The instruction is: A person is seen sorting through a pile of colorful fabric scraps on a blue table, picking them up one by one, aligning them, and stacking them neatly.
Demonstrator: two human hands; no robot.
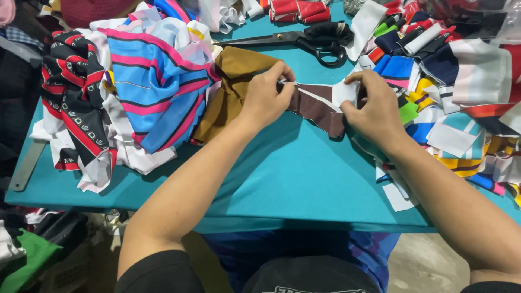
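Both hands pinch the brown strip [317,106]: left hand [266,97] at its white-edged end, right hand [374,111] near the white patch, holding it just above the teal table [293,179], between fabric piles; keeping it taut and flat should help align edges
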